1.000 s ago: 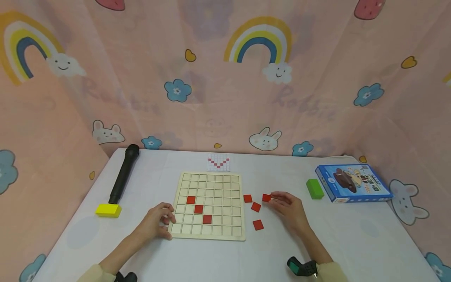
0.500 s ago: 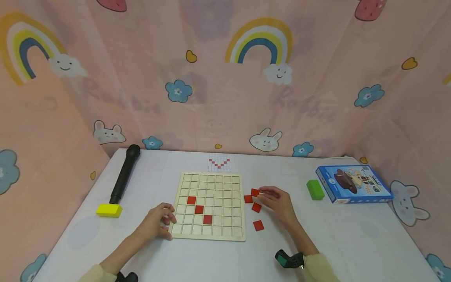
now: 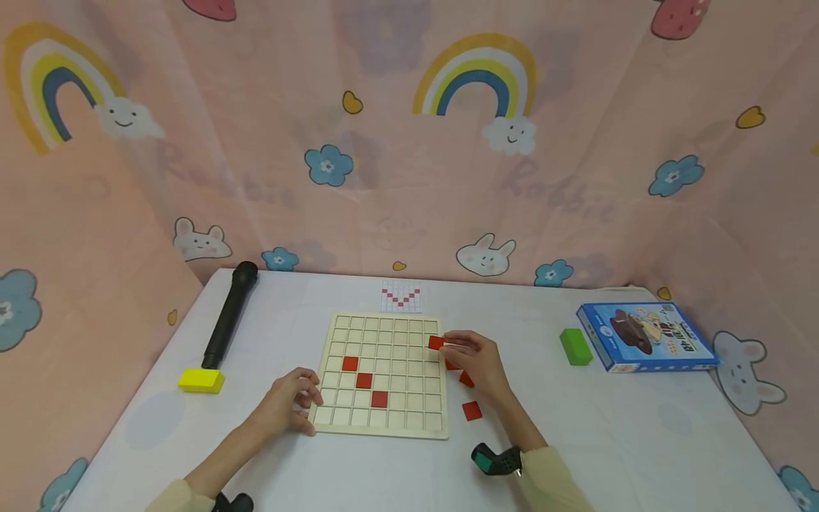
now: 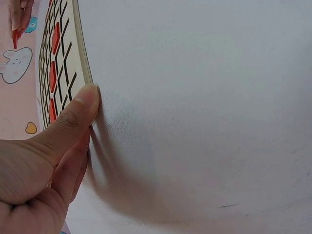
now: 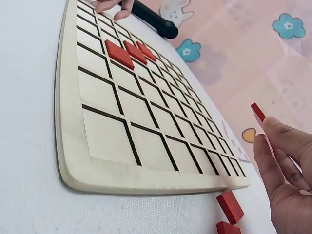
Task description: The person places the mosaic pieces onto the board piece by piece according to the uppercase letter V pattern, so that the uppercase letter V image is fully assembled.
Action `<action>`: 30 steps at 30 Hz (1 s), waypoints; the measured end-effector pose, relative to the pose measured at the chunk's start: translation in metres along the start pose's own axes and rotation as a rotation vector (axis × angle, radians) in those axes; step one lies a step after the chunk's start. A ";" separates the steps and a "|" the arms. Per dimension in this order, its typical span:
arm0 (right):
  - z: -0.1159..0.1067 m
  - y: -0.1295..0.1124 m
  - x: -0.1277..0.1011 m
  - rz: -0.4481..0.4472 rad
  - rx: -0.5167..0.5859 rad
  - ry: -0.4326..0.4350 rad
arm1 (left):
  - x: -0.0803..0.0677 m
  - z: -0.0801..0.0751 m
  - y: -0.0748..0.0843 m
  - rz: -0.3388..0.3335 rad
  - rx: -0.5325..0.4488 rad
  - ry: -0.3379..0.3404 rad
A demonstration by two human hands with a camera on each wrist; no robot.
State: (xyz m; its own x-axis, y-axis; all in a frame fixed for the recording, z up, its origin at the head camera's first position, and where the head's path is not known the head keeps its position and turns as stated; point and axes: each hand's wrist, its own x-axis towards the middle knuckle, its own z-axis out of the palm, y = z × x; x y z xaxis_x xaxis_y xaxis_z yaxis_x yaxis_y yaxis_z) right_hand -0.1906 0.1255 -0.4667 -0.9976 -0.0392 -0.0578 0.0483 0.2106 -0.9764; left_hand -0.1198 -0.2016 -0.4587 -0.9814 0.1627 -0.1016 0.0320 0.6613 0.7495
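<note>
White table: left hand curled, thumb pressing grid board corner; right hand hovers over board's far-right edge, fingertips pinching red tile

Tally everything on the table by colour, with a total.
Red tiles: 7 (3 in the board, 1 pinched in the right hand, 3 loose)
Yellow block: 1
Green block: 1
Black cylinder: 1
Blue box: 1
Wooden grid board: 1
Pattern card: 1
Total: 13
</note>
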 end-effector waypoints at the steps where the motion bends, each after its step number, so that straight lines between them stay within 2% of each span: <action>1: 0.002 0.000 0.001 -0.011 0.007 -0.002 | 0.000 0.000 0.000 0.001 0.000 -0.001; 18: 0.044 -0.009 0.014 -0.072 0.146 -0.059 | 0.000 -0.001 0.000 -0.003 0.010 0.002; 30: 0.075 -0.005 0.022 -0.126 0.123 -0.122 | 0.000 0.002 0.005 -0.050 -0.014 0.019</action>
State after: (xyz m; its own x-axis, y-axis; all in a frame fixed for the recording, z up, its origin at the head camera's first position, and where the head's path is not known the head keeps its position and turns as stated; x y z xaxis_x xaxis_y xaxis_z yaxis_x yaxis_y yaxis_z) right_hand -0.2086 0.0501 -0.4791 -0.9830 -0.1771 0.0486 -0.0628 0.0759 -0.9951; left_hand -0.1190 -0.1973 -0.4564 -0.9851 0.1159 -0.1271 -0.0198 0.6575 0.7532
